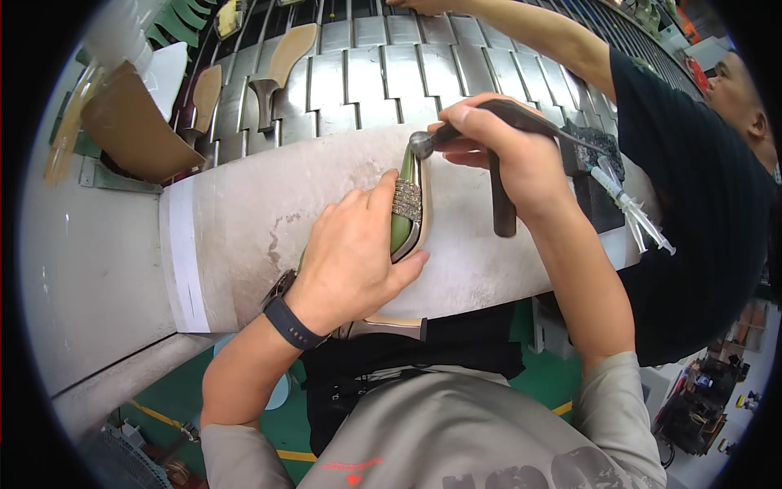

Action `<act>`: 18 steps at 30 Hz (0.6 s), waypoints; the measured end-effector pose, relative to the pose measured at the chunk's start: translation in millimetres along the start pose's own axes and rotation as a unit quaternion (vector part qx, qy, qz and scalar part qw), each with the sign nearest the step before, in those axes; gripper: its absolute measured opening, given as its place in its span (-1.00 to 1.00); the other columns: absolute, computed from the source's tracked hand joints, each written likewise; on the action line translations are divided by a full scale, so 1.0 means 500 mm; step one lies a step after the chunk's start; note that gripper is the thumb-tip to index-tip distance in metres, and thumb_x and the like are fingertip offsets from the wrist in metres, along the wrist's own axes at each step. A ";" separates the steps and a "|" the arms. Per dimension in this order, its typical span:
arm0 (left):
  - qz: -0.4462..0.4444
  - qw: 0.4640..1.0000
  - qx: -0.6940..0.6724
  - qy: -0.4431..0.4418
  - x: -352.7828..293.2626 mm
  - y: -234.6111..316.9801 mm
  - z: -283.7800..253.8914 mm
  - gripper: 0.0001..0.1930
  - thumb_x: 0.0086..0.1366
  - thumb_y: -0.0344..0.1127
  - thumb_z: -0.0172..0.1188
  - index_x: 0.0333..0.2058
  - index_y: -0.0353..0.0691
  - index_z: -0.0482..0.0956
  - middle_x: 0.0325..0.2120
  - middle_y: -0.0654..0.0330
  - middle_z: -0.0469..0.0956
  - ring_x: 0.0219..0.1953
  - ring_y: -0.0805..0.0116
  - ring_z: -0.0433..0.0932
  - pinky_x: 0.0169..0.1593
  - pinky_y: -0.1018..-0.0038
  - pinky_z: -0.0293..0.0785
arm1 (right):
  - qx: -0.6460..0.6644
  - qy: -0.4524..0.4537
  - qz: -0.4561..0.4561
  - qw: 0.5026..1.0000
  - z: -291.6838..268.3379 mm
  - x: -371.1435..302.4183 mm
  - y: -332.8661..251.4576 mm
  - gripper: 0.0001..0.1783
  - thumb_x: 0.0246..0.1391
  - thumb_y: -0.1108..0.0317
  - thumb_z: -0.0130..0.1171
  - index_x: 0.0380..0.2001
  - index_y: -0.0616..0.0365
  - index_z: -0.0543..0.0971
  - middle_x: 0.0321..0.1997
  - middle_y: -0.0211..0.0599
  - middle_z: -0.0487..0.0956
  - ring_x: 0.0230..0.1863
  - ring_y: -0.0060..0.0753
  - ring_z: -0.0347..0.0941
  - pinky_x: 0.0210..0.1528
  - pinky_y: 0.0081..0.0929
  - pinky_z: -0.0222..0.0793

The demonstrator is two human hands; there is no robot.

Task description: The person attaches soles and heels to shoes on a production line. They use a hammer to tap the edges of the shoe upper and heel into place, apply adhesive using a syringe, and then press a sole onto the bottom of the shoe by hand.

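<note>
A green pointed shoe [401, 234] with a glittering rhinestone band [406, 200] lies on the pale bench, its toe pointing away from me. My left hand [349, 253] is closed on the shoe's near part, its fingers along the left side and the thumb by the heel end. My right hand [507, 147] grips a dark hammer [504, 204] close to its head. The hammer's rounded metal face [421, 145] is at the shoe's toe, touching or almost touching it. Part of the shoe is hidden under my left hand.
A metal slatted conveyor [350, 77] runs beyond the bench [244, 236], carrying tan heeled shoe parts [289, 57]. At the right lie a dark block [599, 204] and clear syringes [623, 200]. A co-worker in a dark shirt [684, 196] reaches over the conveyor. Another shoe part [387, 328] shows at the bench's near edge.
</note>
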State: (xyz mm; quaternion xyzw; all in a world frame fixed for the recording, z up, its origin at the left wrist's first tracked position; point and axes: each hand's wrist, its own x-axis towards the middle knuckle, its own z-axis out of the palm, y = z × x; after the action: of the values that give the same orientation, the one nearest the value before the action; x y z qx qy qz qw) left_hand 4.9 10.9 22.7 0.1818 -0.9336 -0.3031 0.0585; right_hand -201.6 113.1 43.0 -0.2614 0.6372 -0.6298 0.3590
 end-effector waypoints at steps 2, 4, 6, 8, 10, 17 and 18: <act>0.023 1.000 -0.008 0.006 -0.004 0.001 0.000 -0.09 0.09 -0.24 0.53 0.35 -0.49 0.31 -0.06 -0.27 0.60 -0.02 -0.28 0.61 0.08 0.06 0.54 | -0.019 0.015 0.022 0.999 -0.021 0.033 0.050 -0.75 0.29 0.23 0.34 -0.17 0.22 0.71 -0.17 -0.29 0.76 -0.11 -0.45 0.70 -0.02 -0.47 0.60; 0.051 0.999 -0.013 0.014 -0.003 0.000 -0.010 -0.08 0.10 -0.24 0.53 0.36 -0.50 0.30 -0.04 -0.29 0.60 -0.01 -0.28 0.61 0.10 0.07 0.54 | 0.024 0.055 0.031 0.998 -0.037 0.049 0.109 -0.74 0.29 0.23 0.35 -0.16 0.23 0.71 -0.17 -0.30 0.75 -0.13 -0.46 0.68 -0.02 -0.49 0.59; 0.074 0.990 -0.001 0.121 -0.012 0.003 -0.021 -0.05 0.09 -0.24 0.56 0.38 -0.52 0.28 0.00 -0.31 0.59 0.02 -0.27 0.61 0.14 0.10 0.53 | 0.038 0.056 -0.002 0.998 -0.045 0.020 0.127 -0.77 0.29 0.27 0.36 -0.19 0.25 0.72 -0.19 -0.31 0.75 -0.15 -0.48 0.67 -0.03 -0.50 0.60; 0.136 0.959 -0.081 0.233 -0.028 0.038 -0.078 -0.04 0.08 -0.28 0.57 0.39 -0.51 0.27 0.10 -0.17 0.58 0.14 -0.07 0.60 0.24 0.15 0.50 | 0.049 0.070 -0.021 0.996 -0.050 -0.032 0.129 -0.81 0.29 0.34 0.35 -0.20 0.28 0.72 -0.21 -0.29 0.75 -0.15 -0.50 0.66 -0.02 -0.51 0.61; 0.156 0.932 -0.173 0.277 -0.047 0.078 -0.134 -0.05 0.06 -0.31 0.57 0.39 -0.48 0.28 0.14 -0.11 0.58 0.19 0.03 0.58 0.28 0.19 0.48 | 0.024 0.065 -0.025 0.997 -0.038 -0.082 0.111 -0.81 0.31 0.36 0.32 -0.16 0.30 0.72 -0.17 -0.23 0.76 -0.14 -0.48 0.66 0.01 -0.51 0.60; 0.194 0.940 -0.216 0.182 -0.037 0.117 -0.096 -0.30 0.06 -0.43 0.52 0.17 -0.30 0.38 0.07 0.04 0.61 0.08 0.32 0.59 0.20 0.39 0.47 | 0.012 -0.039 -0.427 0.903 -0.001 -0.279 -0.070 -0.61 0.32 0.33 0.28 0.07 0.39 0.54 0.17 0.31 0.61 0.25 0.25 0.59 0.35 0.04 0.49; 0.217 0.932 -0.192 0.218 -0.030 0.120 -0.087 -0.30 0.06 -0.43 0.53 0.16 -0.29 0.39 0.05 0.07 0.62 0.01 0.36 0.61 0.13 0.42 0.51 | 0.070 -0.057 -0.451 0.888 0.015 -0.296 -0.085 -0.57 0.29 0.30 0.34 0.06 0.41 0.53 0.17 0.33 0.60 0.24 0.29 0.59 0.37 0.09 0.48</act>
State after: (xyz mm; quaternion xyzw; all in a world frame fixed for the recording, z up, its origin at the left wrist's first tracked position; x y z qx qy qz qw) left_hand 10.1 37.7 93.2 0.0213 -0.8385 -0.4096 0.3586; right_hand -110.9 221.6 104.3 -0.5302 0.3833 -0.7510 0.0898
